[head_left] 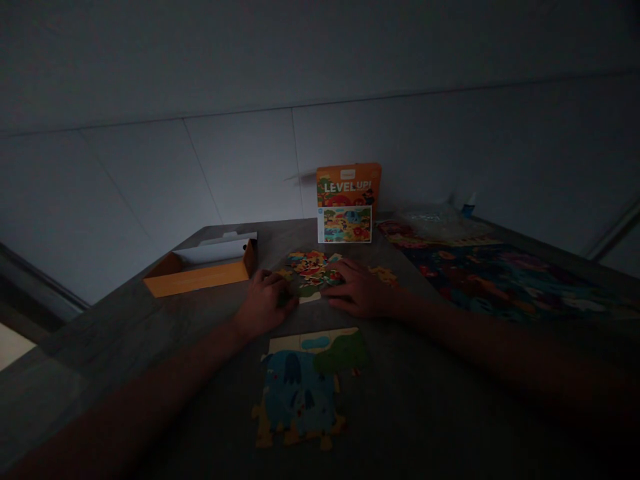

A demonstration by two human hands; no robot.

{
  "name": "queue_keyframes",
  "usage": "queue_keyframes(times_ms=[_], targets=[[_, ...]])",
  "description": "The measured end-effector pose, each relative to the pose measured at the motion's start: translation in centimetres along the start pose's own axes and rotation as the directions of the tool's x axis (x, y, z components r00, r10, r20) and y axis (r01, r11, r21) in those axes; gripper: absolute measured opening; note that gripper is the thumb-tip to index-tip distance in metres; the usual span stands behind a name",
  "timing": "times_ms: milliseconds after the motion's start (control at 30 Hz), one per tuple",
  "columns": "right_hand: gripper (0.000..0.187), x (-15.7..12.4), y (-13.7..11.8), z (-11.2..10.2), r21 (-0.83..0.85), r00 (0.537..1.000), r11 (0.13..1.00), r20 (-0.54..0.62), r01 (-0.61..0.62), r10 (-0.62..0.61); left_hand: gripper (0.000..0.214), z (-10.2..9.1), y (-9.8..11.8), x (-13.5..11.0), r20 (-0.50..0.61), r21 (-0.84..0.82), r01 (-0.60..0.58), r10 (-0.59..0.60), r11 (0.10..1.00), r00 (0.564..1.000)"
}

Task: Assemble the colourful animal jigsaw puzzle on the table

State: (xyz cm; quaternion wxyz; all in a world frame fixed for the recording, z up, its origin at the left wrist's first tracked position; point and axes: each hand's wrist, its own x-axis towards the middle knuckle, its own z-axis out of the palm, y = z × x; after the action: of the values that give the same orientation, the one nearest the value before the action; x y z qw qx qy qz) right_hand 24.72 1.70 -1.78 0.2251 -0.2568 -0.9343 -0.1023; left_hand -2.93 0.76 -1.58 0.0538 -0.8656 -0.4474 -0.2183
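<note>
With part of the puzzle (pixel 300 393) joined near the table (pixel 150 320) edge, both the left hand (pixel 263 303) and right hand (pixel 357 290) lay flat, fingers loosely together, on the loose pieces (pixel 313 265) left beyond it.

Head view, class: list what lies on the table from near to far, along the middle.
Partly built puzzle → left hand and right hand, level with each other → pile of loose pieces → upright puzzle box.
</note>
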Motion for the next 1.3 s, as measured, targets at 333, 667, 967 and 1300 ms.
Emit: queue_keyframes(times_ms=[333,667,967,1300], targets=[[0.031,-0.1,0.3,-0.1,0.063,0.991,0.989,0.009,0.136,-0.136,0.007,0.0,0.0,0.3,0.042,-0.076,0.043,-0.039,0.996,0.998],[0.027,-0.1,-0.1,-0.1,0.088,0.987,0.984,-0.058,0.152,-0.148,0.015,-0.6,-0.9,0.2,-0.022,-0.042,0.018,-0.019,0.999,1.000],[0.025,-0.1,-0.2,-0.3,0.085,0.989,0.987,-0.077,0.136,-0.129,0.056,-4.1,-2.9,-0.4,0.385,0.030,0.012,-0.023,0.999,0.923],[0.022,0.0,-0.1,-0.2,0.059,0.987,0.988,-0.086,0.144,-0.138,0.055,-3.4,-2.9,-0.5,0.419,-0.053,0.107,-0.075,0.993,0.905]])
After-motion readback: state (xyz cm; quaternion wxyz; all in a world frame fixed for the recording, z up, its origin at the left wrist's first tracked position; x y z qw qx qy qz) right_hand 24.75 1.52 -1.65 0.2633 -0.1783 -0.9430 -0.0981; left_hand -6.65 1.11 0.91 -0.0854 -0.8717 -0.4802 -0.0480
